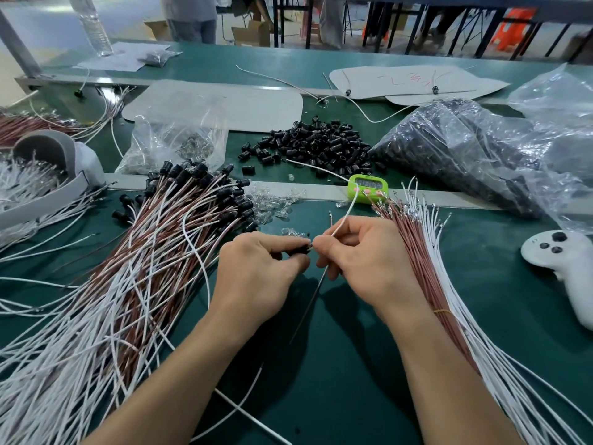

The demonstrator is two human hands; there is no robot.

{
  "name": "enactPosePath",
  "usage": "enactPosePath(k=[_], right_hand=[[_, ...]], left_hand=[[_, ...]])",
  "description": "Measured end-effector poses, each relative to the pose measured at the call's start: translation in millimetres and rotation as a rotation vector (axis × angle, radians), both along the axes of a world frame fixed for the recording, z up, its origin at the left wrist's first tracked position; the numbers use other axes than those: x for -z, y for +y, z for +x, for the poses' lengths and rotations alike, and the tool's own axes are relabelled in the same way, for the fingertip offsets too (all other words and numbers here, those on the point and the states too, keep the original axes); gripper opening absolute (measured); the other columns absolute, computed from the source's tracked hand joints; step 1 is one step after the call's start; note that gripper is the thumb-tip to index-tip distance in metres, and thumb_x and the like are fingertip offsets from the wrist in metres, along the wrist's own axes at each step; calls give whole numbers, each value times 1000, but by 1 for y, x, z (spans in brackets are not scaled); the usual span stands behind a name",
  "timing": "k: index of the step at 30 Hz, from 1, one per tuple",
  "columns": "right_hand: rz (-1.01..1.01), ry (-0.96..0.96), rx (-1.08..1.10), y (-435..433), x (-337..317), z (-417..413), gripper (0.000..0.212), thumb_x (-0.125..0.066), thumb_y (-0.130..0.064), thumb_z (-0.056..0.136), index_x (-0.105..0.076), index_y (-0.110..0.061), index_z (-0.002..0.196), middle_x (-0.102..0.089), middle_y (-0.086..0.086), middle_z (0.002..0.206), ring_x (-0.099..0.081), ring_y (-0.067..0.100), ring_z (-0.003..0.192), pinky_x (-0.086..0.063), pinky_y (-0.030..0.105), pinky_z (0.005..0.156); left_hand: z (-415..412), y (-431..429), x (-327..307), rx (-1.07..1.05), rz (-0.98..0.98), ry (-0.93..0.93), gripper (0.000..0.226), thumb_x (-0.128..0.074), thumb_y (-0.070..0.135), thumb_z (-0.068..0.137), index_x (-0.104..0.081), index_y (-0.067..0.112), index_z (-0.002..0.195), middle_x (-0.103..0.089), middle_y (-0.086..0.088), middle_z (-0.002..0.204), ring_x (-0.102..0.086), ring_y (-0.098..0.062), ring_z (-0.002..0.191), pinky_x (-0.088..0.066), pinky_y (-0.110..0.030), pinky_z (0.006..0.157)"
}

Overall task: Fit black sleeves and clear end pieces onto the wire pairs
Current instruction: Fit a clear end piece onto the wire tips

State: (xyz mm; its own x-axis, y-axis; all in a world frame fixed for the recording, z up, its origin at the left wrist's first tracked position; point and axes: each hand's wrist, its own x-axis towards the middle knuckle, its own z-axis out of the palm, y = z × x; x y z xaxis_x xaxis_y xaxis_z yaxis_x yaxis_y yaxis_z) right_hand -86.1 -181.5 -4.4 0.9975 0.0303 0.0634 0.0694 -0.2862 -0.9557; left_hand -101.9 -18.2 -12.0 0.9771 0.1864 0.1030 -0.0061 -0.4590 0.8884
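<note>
Two bare forearms reach in over the green bench (353, 380). The left hand (256, 271) curls its fingers and pinches a black sleeve (300, 247) between thumb and fingertips. Right against them, the right hand (369, 258) closes its fingers on a white wire (345, 216) rising beyond them and a brown wire (309, 300) trailing below. Clear end pieces (276, 200) lie just beyond the left fingers, and a heap of loose sleeves (317, 142) farther beyond. A bundle of bare wire pairs (417, 252) lies right of the right fingers.
</note>
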Motion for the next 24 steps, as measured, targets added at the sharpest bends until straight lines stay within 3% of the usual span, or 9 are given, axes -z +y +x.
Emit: enactPosePath(k=[3, 8, 13, 18, 24], right_hand=[[80, 41, -32, 0, -1, 1, 17, -79, -14, 87, -72, -14, 72, -72, 7, 61, -58, 17, 44, -44, 22, 45], [191, 115, -66, -3, -1, 3, 16, -77, -12, 87, -73, -15, 72, -74, 10, 67, -61, 19, 51, -42, 20, 46], [133, 66, -26, -4, 2, 4, 21, -74, -8, 91, -72, -14, 70, -73, 8, 64, -60, 17, 48, -43, 19, 46], [97, 21, -50, 0, 3, 4, 23, -75, -11, 91, -71, -15, 69, -71, 7, 60, -55, 15, 44, -44, 22, 45], [70, 15, -71, -5, 4, 7, 22, -71, -10, 94, -71, -14, 73, -69, 4, 58, -52, 13, 44, -43, 21, 45]], left_hand=[[1, 1, -2, 7, -46, 28, 30, -87, 29, 72, -77, 55, 82, -76, 9, 72, -70, -15, 71, -54, -25, 64], [3, 1, -3, 8, -71, 61, 27, -88, 24, 72, -78, 49, 72, -76, 14, 71, -69, -11, 73, -47, -10, 55], [2, 1, -3, 31, -114, 74, 30, -88, 22, 70, -78, 49, 70, -74, 23, 71, -69, 4, 69, -44, -3, 59], [2, 0, -1, 74, -183, 104, 26, -84, 33, 57, -78, 51, 76, -76, 18, 74, -73, 0, 74, -55, -20, 72], [3, 0, 1, 93, -233, 98, 22, -85, 30, 61, -80, 46, 75, -78, 14, 76, -74, -2, 74, -55, -25, 76]])
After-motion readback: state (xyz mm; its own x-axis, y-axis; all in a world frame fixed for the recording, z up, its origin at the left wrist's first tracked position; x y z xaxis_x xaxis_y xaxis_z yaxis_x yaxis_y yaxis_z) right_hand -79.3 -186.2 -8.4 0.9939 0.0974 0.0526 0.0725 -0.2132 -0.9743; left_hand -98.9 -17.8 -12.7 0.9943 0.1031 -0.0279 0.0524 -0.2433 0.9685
